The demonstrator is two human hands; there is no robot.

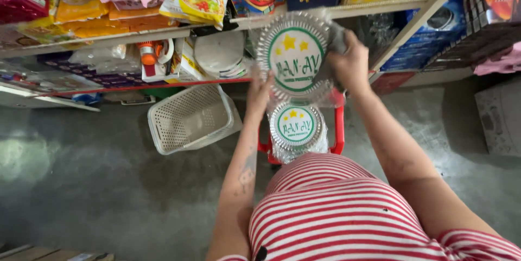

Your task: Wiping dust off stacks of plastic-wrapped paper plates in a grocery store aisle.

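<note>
We are lifting a wrapped pack of foil plates [294, 57], right hand [347, 65] clutching its rim with a grey cloth [335, 41], left hand [260, 91] fingers pressing its lower edge; a second pack [296, 128] is sitting just below in the red basket [339, 125].

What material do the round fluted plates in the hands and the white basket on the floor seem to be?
Round plates: probably thin foil or foil-coated paper in clear wrap; the silvery fluted rim glints. White basket: apparently matte moulded plastic, with evenly perforated walls. The left hand and right hand hold the upper pack.
</note>
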